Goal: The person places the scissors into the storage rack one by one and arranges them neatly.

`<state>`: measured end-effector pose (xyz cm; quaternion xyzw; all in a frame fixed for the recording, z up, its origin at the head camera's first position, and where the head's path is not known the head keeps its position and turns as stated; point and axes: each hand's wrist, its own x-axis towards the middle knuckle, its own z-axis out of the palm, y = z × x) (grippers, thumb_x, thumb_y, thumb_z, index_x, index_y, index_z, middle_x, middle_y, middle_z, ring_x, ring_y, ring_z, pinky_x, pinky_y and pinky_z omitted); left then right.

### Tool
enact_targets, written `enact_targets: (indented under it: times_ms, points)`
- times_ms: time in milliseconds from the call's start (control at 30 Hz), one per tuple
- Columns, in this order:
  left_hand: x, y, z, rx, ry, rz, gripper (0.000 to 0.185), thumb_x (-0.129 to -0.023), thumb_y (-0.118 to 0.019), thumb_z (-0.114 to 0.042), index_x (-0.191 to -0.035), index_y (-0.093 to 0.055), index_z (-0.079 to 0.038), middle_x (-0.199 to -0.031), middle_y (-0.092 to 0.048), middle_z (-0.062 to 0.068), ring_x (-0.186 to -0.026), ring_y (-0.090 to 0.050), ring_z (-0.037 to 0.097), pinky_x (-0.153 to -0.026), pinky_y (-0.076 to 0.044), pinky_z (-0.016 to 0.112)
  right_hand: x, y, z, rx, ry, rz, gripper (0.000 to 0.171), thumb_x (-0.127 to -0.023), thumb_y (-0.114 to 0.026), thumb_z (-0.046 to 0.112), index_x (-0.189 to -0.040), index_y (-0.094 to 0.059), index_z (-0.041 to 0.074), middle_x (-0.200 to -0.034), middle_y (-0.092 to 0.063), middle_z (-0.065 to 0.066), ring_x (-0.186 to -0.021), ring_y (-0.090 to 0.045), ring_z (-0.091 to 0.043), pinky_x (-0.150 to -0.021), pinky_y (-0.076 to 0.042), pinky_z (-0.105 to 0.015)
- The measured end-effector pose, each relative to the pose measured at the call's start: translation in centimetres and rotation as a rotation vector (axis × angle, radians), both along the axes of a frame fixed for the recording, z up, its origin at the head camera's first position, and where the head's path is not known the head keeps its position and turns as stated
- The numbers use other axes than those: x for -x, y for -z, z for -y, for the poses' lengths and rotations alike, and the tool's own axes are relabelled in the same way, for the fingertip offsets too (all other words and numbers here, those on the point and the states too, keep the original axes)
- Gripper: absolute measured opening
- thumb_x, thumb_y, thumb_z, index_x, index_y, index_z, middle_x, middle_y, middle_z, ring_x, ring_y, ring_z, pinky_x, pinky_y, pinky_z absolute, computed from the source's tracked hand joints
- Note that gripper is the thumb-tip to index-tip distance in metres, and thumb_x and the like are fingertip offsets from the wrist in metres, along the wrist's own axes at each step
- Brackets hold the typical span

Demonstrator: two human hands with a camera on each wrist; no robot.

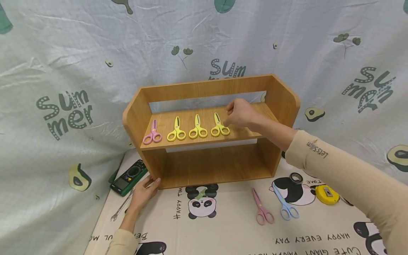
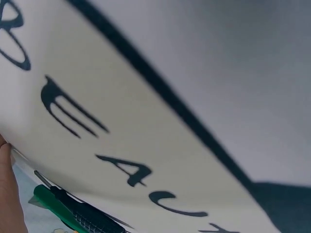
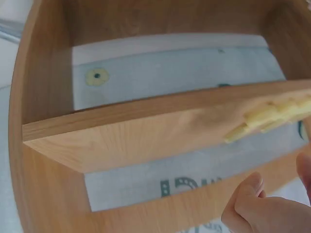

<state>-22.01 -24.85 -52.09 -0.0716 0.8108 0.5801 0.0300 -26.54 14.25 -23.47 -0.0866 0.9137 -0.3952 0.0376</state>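
Observation:
A two-tier wooden shelf [image 1: 207,164] stands on the cloth. On its upper board lie a pair of pink scissors [image 1: 153,134] at the left and three pairs of yellow scissors in a row to its right. My right hand [image 1: 240,112] is over that board, just right of the rightmost yellow scissors [image 1: 220,126], its fingers loosely bent. In the right wrist view thumb and finger [image 3: 250,187] stand apart with nothing seen between them. My left hand [image 1: 145,193] rests at the shelf's lower left front corner; whether it grips the edge is hard to see.
Pink scissors [image 1: 261,209], light blue scissors [image 1: 284,203], a black tape roll [image 1: 296,178] and a yellow tape measure [image 1: 327,194] lie at the front right. Left of the shelf are a green multimeter [image 1: 129,178] and a wrench [image 1: 122,206]. A printed curtain [image 1: 79,53] hangs behind.

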Motion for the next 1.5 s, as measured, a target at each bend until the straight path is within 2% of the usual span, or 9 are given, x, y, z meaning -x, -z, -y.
enact_targets:
  times_ms: [100,133,300,433,700,833,1033,1300,1500]
  points:
    - [0.1,0.1,0.0,0.005,-0.007,0.012,0.071,-0.104,-0.065,-0.033,-0.162,-0.034,-0.006,-0.162,-0.04,0.027,-0.141,-0.053,0.042,-0.104,-0.06,0.034,-1.3,-0.7,-0.7,0.06,-0.007,0.01,0.047,-0.088,-0.074,0.001,-0.13,-0.053,-0.007,-0.125,-0.057,-0.019,-0.111,-0.053,-0.027,-0.1,-0.053,-0.039]
    - [0.2,0.2,0.0,0.008,-0.006,0.012,0.071,-0.104,-0.065,-0.033,-0.162,-0.034,-0.005,-0.162,-0.04,0.028,-0.141,-0.053,0.043,-0.103,-0.06,0.034,-1.8,-0.8,-1.0,0.068,-0.012,0.007,0.05,-0.089,-0.074,0.002,-0.133,-0.052,-0.008,-0.131,-0.055,-0.021,-0.115,-0.054,-0.029,-0.103,-0.053,-0.041]
    - [0.4,0.2,-0.1,0.026,-0.016,0.025,0.072,-0.104,-0.066,-0.035,-0.162,-0.035,-0.006,-0.161,-0.042,0.028,-0.14,-0.055,0.042,-0.104,-0.061,0.037,-5.1,-0.3,-2.7,0.108,-0.042,-0.034,0.054,-0.089,-0.075,0.005,-0.136,-0.051,-0.006,-0.133,-0.057,-0.021,-0.12,-0.056,-0.032,-0.109,-0.052,-0.041]
    - [0.4,-0.2,-0.2,0.037,-0.02,0.032,0.072,-0.104,-0.065,-0.035,-0.162,-0.034,-0.006,-0.161,-0.041,0.028,-0.141,-0.054,0.043,-0.107,-0.058,0.043,-7.8,1.3,-4.3,0.115,-0.037,-0.066,0.056,-0.088,-0.079,0.007,-0.136,-0.053,-0.004,-0.132,-0.06,-0.02,-0.12,-0.06,-0.032,-0.108,-0.055,-0.038]
    - [0.3,-0.2,-0.3,0.033,-0.022,0.013,0.069,-0.105,-0.064,-0.032,-0.161,-0.035,-0.004,-0.161,-0.041,0.029,-0.142,-0.052,0.045,-0.11,-0.056,0.049,-11.9,8.2,-7.5,0.226,-0.035,-0.057,0.051,-0.09,-0.08,0.01,-0.133,-0.055,0.0,-0.131,-0.063,-0.016,-0.121,-0.064,-0.029,-0.095,-0.054,-0.007]
    - [0.3,0.0,-0.4,0.026,-0.024,0.007,0.07,-0.105,-0.064,-0.033,-0.161,-0.035,-0.005,-0.161,-0.041,0.028,-0.143,-0.051,0.044,-0.111,-0.055,0.049,-13.1,11.9,-8.8,0.237,0.014,-0.054,0.051,-0.09,-0.082,0.014,-0.132,-0.056,0.004,-0.13,-0.064,-0.014,-0.121,-0.065,-0.03,-0.094,-0.054,-0.007]
    - [0.4,-0.1,-0.4,-0.002,-0.021,0.026,0.072,-0.105,-0.064,-0.034,-0.162,-0.033,-0.003,-0.163,-0.036,0.03,-0.145,-0.048,0.045,-0.114,-0.052,0.049,-13.9,17.1,-10.6,0.258,0.038,0.036,0.056,-0.088,-0.084,0.018,-0.133,-0.054,0.002,-0.13,-0.063,-0.014,-0.12,-0.065,-0.028,-0.094,-0.055,-0.008]
    - [0.4,-0.1,-0.3,0.003,-0.03,0.038,0.072,-0.105,-0.064,-0.035,-0.162,-0.033,-0.005,-0.164,-0.037,0.028,-0.145,-0.049,0.044,-0.113,-0.053,0.048,-14.5,24.0,-12.3,0.22,0.065,0.165,0.061,-0.083,-0.088,0.013,-0.132,-0.054,-0.002,-0.128,-0.063,-0.017,-0.117,-0.064,-0.029,-0.101,-0.061,-0.033]
    - [0.5,0.0,-0.3,0.02,-0.023,0.034,0.072,-0.105,-0.064,-0.035,-0.162,-0.033,-0.004,-0.162,-0.038,0.029,-0.143,-0.049,0.045,-0.112,-0.054,0.048,-14.7,27.8,-12.9,0.223,0.031,0.154,0.064,-0.078,-0.091,0.007,-0.129,-0.055,-0.006,-0.122,-0.065,-0.015,-0.112,-0.066,-0.027,-0.097,-0.061,-0.028]
